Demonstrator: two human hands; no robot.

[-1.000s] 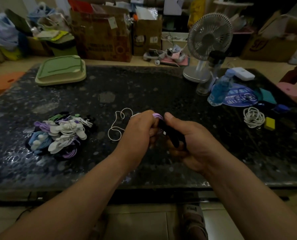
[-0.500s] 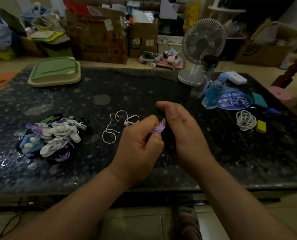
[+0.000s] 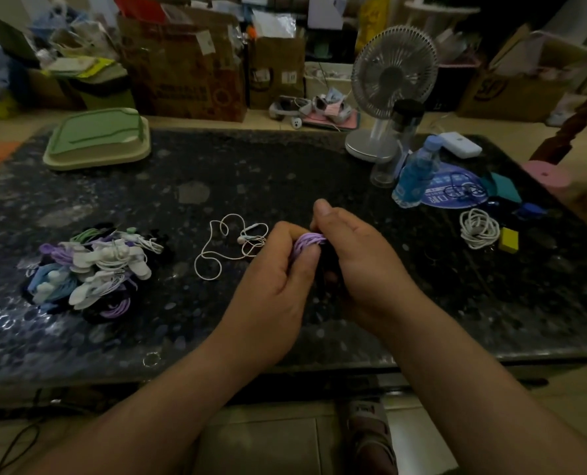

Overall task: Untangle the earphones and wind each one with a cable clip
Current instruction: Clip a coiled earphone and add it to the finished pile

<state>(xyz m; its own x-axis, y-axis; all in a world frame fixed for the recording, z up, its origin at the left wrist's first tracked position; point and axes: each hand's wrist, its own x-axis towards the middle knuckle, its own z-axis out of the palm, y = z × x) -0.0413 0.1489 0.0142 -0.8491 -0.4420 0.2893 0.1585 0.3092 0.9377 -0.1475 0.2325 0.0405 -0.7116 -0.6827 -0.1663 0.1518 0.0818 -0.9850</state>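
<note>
A coiled purple earphone is being pinched between the left hand and the right hand, with the fingers of both curled round it, above the counter. A loose white earphone is being left lying just beside the left hand.

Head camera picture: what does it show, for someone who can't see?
The left hand and right hand grip a coiled purple earphone cable above a dark speckled table. A loose white earphone cable lies beside them, a pile of wound earphones farther left.
</note>
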